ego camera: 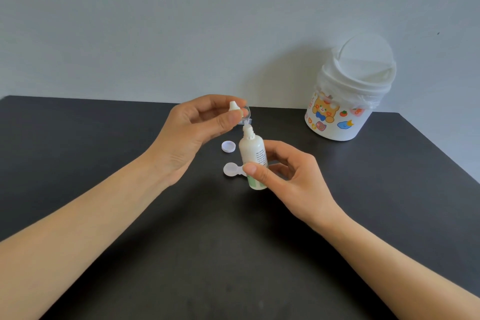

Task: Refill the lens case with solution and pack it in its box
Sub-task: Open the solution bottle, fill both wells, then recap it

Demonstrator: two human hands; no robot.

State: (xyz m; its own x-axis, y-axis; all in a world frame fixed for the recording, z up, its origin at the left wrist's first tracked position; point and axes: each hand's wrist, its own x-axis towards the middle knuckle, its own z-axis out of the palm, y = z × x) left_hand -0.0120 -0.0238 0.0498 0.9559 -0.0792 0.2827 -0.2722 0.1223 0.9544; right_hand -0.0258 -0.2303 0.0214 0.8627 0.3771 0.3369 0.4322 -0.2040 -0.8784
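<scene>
The right hand (283,171) grips the solution bottle (253,156) between thumb and fingers, holding it near upright above the dark worktop (233,241) with its open nozzle uppermost. The left hand (192,132) pinches the bottle cap (234,107) between thumb and fingertips, just above and to the left of the nozzle, not touching it. The lens case (232,169) lies on the worktop directly beside the bottle's lower half; one open well is visible, the rest is hidden behind the bottle. A loose round case lid (228,146) lies near it, further back. A clear plastic box (246,117) sits behind the left fingers, largely hidden. A white stickered bin (345,101) stands at the rear right.
</scene>
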